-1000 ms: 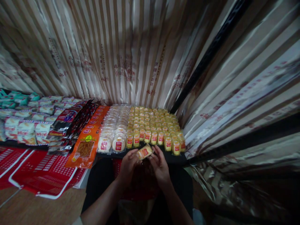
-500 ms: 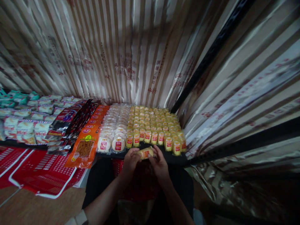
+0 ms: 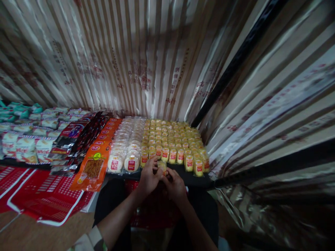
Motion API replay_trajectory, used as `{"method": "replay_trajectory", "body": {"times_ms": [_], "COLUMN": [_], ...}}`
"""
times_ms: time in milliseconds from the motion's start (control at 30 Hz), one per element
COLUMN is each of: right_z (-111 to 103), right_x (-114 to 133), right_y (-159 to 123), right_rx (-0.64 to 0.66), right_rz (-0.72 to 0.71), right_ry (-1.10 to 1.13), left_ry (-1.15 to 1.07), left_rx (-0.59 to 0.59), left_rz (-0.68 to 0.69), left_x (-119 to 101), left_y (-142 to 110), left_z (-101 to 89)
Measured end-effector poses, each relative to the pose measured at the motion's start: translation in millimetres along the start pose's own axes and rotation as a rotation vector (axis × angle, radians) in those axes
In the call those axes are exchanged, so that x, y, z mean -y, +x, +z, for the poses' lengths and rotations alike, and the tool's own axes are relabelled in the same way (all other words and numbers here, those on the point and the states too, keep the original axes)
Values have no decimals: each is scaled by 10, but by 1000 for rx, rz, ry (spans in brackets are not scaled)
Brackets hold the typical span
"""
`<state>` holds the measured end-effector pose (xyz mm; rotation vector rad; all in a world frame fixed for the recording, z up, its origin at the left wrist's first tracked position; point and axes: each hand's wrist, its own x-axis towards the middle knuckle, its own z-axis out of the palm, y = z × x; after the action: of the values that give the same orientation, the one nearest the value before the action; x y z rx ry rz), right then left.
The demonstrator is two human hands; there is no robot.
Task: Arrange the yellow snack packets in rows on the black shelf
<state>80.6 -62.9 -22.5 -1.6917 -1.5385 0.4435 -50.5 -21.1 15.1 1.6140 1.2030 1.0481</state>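
Between my two hands is a small yellow packaged cake in clear wrap, partly covered by fingers. My left hand grips it from the left, fingers curled over its top. On the other side, my right hand pinches its lower right end. Just beyond my hands, rows of the same yellow packaged cakes stand on a black shelf. Left of them are two rows of round white packaged cakes with red labels.
Further left lie orange pretzel-stick bags, dark glossy packets, white packets and teal packets. A red basket with a white handle sits below. Striped sheeting and a slanted black post stand behind.
The cake has turned from lying sideways to standing more upright between my hands. My left fingers have come up over it, and my right hand has shifted slightly lower.
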Motion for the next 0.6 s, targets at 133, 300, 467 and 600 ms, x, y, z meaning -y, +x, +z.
{"method": "replay_trajectory", "body": {"times_ms": [133, 300, 467, 600], "right_z": [67, 181, 286, 322], "right_x": [-50, 11, 37, 14], "right_y": [133, 289, 354, 355], "right_rx": [-68, -103, -136, -184], "right_rz": [80, 156, 195, 119], "right_ry": [51, 111, 150, 26], "left_ry": [142, 393, 513, 526], "left_rx": [-126, -84, -13, 19], "left_rz": [199, 273, 267, 262], "left_x": [118, 278, 370, 407], "left_y": [-52, -111, -82, -83], "left_z": [12, 2, 22, 21]}}
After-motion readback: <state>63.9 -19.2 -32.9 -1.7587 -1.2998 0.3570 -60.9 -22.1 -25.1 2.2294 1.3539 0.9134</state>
